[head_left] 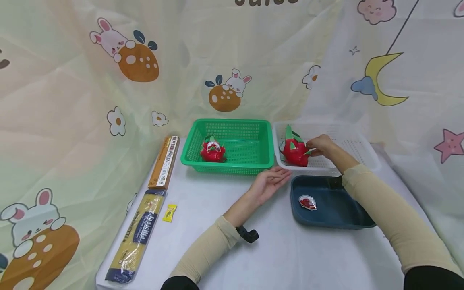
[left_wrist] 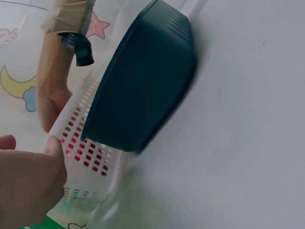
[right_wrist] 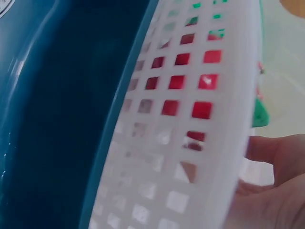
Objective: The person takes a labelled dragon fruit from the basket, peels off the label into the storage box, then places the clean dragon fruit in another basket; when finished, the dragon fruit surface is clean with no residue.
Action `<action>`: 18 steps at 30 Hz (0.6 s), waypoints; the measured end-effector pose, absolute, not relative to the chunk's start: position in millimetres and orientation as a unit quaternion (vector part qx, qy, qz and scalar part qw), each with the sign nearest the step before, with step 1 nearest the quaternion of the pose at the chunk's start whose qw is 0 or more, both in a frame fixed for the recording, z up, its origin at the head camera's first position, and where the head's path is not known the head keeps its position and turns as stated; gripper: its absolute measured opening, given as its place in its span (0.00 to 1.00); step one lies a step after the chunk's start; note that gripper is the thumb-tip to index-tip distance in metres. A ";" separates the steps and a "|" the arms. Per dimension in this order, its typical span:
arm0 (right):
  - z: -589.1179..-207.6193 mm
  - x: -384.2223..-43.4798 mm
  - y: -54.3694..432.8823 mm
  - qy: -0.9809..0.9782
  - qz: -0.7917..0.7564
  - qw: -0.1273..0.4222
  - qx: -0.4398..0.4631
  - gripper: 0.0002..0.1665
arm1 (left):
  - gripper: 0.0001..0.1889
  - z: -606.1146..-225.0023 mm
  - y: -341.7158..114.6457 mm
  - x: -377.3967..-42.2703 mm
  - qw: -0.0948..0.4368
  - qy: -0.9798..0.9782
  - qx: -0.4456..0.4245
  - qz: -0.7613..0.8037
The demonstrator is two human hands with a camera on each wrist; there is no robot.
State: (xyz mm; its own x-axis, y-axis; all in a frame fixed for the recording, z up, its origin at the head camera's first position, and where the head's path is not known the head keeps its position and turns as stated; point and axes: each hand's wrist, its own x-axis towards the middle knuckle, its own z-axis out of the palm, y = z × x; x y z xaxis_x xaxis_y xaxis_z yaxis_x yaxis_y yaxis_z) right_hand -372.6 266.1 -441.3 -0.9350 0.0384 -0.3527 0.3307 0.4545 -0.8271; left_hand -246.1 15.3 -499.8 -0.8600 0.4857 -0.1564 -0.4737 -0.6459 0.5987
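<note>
Head view looks down; close wrist views share the white basket (right_wrist: pixel 226 148).

Both forearms (head_left: pixel 386 215) stretched forward, left hand (head_left: pixel 269 184) with fingers extended, right hand (head_left: pixel 322 145) farther ahead

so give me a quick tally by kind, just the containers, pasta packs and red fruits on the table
containers: 3 (green basket, white basket, dark blue tray)
pasta packs: 2 (brown box, long bag)
red fruits: 2 (green-basket fruit, white-basket fruit)
total: 7
</note>
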 end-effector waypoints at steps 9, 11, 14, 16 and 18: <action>-412.2 -360.8 251.7 0.870 -0.482 0.017 0.100 0.32 | 0.27 -489.4 -16.1 -239.7 0.273 0.353 -0.004 0.895; -403.9 -358.0 244.6 0.870 -0.486 0.013 0.089 0.31 | 0.27 -488.8 -23.3 -237.8 0.272 0.366 0.001 0.890; -394.6 -355.3 232.0 0.865 -0.495 0.007 0.077 0.30 | 0.27 -488.8 -34.3 -234.6 0.269 0.377 0.004 0.886; -388.9 -353.5 222.4 0.858 -0.509 0.006 0.070 0.29 | 0.28 -488.8 -41.6 -231.2 0.264 0.383 -0.001 0.885; -383.4 -352.2 211.9 0.845 -0.531 0.005 0.062 0.29 | 0.28 -487.9 -50.0 -226.2 0.263 0.390 -0.007 0.883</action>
